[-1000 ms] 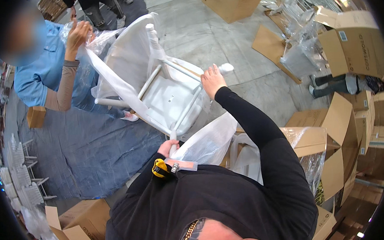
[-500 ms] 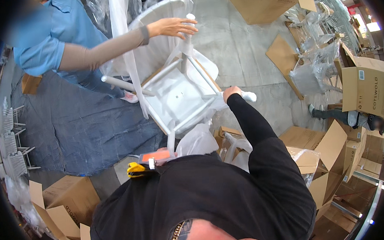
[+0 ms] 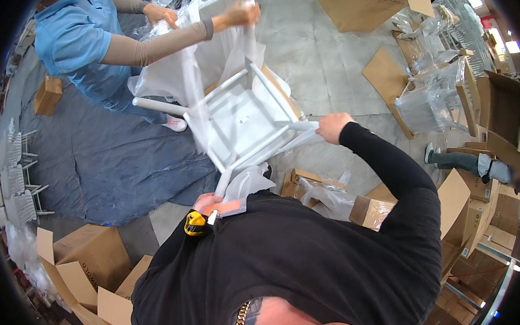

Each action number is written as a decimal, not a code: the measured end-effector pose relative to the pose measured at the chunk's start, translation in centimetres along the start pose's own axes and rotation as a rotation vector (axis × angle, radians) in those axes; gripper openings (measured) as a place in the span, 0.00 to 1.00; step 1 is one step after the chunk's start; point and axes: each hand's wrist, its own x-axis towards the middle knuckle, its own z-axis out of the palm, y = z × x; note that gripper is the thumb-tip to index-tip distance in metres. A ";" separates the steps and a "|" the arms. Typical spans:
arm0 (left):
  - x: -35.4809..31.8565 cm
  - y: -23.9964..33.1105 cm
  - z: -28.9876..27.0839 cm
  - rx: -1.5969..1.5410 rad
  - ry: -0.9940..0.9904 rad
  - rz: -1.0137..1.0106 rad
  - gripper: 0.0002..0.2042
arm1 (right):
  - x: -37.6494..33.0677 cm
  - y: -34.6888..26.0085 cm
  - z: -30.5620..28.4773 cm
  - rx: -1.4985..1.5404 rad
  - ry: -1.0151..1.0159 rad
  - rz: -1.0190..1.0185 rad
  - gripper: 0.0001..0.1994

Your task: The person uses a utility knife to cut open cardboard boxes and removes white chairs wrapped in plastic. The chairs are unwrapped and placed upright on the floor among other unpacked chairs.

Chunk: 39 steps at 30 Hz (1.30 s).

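Note:
A white chair (image 3: 240, 123) lies with its legs pointing up in front of me, the underside of its seat showing. White foam wrap (image 3: 291, 142) hangs about its legs. My right hand (image 3: 334, 128) is closed on foam wrap at the end of the right leg. My left hand (image 3: 208, 201) is closed around the end of the near leg, its fingers partly hidden behind an orange badge (image 3: 222, 208). Across the chair, a co-worker in a blue shirt grips a foam sheet (image 3: 176, 75) with both hands; the far hand (image 3: 237, 15) is blurred.
A dark blanket (image 3: 95, 165) covers the floor on the left. Open cardboard boxes (image 3: 97, 262) stand near left, with another large box (image 3: 363, 4) at far right. Plastic-wrapped furniture (image 3: 430, 103) stands to the right, near another person. White chairs (image 3: 19, 175) line the left side.
My right hand has drawn back along the right leg's end, stretching the foam. My left hand has come into view. The co-worker's second hand now shows, and the foam sheet has been lifted.

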 end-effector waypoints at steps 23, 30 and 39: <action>0.3 8.7 5.7 0.399 -0.040 -0.049 0.21 | -17.2 34.0 8.2 0.300 0.235 1.322 0.16; 0.7 6.1 6.3 0.317 0.043 -0.092 0.24 | -5.2 25.3 19.7 0.675 -0.138 0.997 0.19; 1.0 5.9 6.9 0.033 0.022 -0.045 0.26 | -1.5 25.1 14.6 0.491 0.525 0.758 0.15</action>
